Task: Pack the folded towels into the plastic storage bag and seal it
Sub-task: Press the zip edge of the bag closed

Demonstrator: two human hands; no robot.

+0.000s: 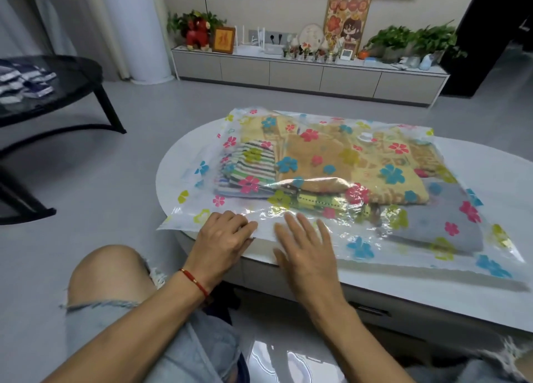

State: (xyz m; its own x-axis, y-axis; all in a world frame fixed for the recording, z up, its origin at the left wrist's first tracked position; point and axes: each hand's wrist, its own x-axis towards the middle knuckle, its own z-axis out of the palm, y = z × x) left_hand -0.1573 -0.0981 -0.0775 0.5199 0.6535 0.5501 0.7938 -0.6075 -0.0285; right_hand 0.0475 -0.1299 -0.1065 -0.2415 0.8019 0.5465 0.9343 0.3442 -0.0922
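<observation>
- The plastic storage bag, clear with a printed flower pattern, lies flat across the white oval counter, covering most of its top; the bag's near-left corner juts past the counter's edge.
- The folded towels sit inside the bag: a large yellow-orange towel in the middle and far part, a striped towel to its left, a green patterned one near the front, and a grey towel at the near right.
- A round white valve shows on the bag's top over the yellow-orange towel.
- The left hand rests on the bag's near edge at the left, its fingers bent and bunched together, pressing the plastic down at the counter's rim.
- The right hand lies just beside it, palm down on the same near edge, fingers straight and slightly spread, flat on the plastic.
- A red bracelet circles the left wrist.
- A black side table stands far left, and a low cabinet with plants and ornaments lines the far wall.
</observation>
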